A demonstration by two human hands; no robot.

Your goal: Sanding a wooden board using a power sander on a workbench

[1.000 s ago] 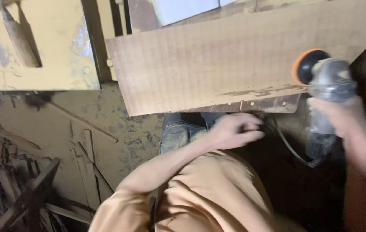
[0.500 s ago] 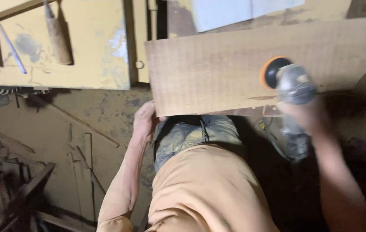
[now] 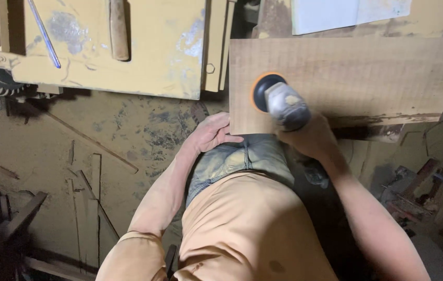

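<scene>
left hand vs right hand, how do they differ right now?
The left hand grips the near corner of the board; the right hand holds the sander. The left sits at the board's edge with no tool; the right presses the sander's orange-rimmed pad onto the board's face. Both are bare and close to the person's waist.

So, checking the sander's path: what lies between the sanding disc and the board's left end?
Only bare board between the sander and that end, seen in the head view.

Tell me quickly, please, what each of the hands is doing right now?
Left hand: curled over the near corner of the wooden board, gripping its edge.
Right hand: closed around the sander, its pad on the board.
</scene>
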